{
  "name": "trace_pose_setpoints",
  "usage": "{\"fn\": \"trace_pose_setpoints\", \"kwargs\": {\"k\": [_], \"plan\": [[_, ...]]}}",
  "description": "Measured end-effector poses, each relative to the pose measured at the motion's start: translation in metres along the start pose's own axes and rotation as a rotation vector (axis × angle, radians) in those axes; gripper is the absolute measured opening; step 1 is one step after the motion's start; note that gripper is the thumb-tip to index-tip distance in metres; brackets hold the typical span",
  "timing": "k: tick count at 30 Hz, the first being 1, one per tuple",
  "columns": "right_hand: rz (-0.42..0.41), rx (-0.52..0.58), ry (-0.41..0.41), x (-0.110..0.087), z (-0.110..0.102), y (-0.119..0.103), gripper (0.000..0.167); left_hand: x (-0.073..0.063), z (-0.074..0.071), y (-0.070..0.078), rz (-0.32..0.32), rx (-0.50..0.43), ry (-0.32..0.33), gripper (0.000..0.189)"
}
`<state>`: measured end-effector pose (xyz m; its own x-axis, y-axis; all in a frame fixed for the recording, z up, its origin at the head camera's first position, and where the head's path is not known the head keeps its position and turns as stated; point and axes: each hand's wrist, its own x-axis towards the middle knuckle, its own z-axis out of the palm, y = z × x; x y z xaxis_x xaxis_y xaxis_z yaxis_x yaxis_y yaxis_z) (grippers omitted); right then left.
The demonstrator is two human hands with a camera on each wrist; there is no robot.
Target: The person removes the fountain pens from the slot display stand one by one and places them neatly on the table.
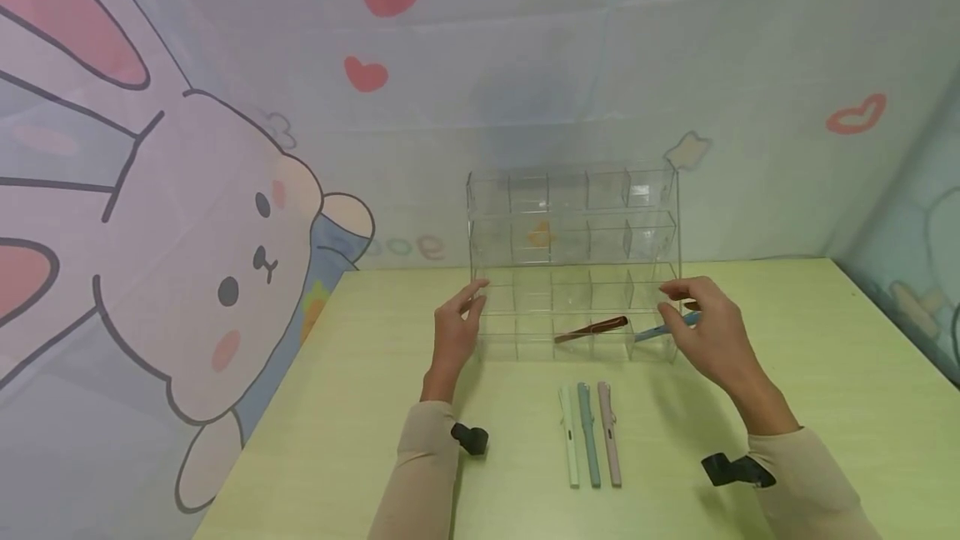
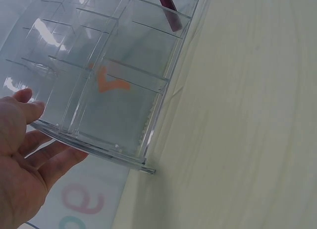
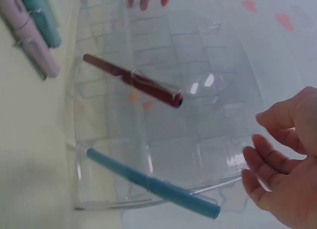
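Observation:
A clear acrylic pen rack with rows of small compartments stands on the table. My left hand grips its left side edge, the thumb at the front and fingers outside the panel in the left wrist view. Near the rack's right edge, my right hand is held with loosely bent fingers, a gap between thumb and fingertips. A dark red pen leans across the lower compartments. In the lower right corner slants a blue pen, its capped end sticking out past the side edge.
In front of the rack, a light green pen, a teal pen and a mauve pen lie side by side on the pale table. A printed cloth hangs behind the rack.

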<state>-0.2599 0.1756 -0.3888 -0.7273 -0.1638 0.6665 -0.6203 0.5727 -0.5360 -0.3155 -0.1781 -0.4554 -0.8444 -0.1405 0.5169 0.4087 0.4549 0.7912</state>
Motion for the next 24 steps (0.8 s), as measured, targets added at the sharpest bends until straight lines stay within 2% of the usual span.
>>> {"fn": "trace_pose_setpoints", "kwargs": {"k": [4,9,24], "plan": [[-0.034,-0.010,0.081,-0.002,0.003,0.012,0.023,0.000,0.000,-0.001,0.007,0.000,0.007,0.026],[-0.007,0.001,0.132,-0.005,0.006,0.025,0.023,0.000,0.000,-0.001,0.019,-0.002,0.010,0.026],[0.109,-0.020,0.087,-0.014,0.010,0.045,0.035,-0.001,0.000,-0.002,0.042,0.013,0.004,0.027]]}}
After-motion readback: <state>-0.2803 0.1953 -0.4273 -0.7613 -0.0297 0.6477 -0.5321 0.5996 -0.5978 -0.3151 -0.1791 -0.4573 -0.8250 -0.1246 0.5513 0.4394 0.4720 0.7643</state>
